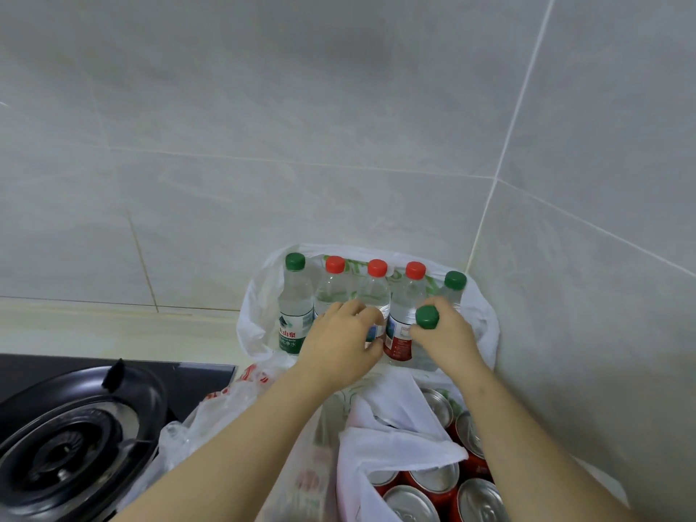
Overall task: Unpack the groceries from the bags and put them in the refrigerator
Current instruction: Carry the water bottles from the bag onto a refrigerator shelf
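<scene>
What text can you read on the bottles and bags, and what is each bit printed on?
"夫山泉": green label of the left green-cap bottle; the first character is cut off.
"净水": same label, lower line, partly hidden.
Red-label bottle: print too small to read.
Red print on the left bag: too blurred to read.

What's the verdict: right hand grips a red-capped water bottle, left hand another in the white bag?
Head view: the right hand grips a green-capped water bottle, not red-capped. The left hand does grip a red-capped bottle in the white bag.
</scene>
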